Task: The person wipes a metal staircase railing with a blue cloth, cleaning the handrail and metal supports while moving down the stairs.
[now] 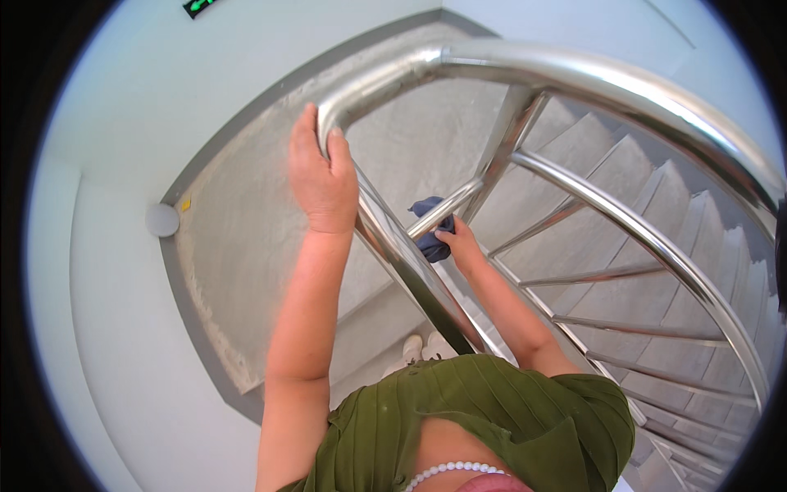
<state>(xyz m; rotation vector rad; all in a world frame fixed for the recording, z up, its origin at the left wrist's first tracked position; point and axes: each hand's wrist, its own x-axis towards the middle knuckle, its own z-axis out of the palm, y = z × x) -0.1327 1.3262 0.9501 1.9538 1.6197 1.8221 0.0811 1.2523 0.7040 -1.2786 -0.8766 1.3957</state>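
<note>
My left hand (323, 175) grips the bend of a shiny stainless-steel handrail (381, 83), with the thumb on one side of the tube and the fingers on the other. Lower down, my right hand (460, 242) holds a dark blue cloth (433, 249). The cloth is wrapped around a thin horizontal steel rail (446, 209) that joins two posts below the handrail. Beside it, a broad polished post (412, 264) slants down towards my body. Part of the cloth is hidden behind the thin rail.
Concrete stairs (621, 184) descend on the right behind curved railing bars (652, 221). A grey concrete landing (258, 246) lies ahead and left, edged by a grey skirting and white walls (123, 295). A round white object (163, 220) stands by the wall. A green exit sign (198, 6) hangs above.
</note>
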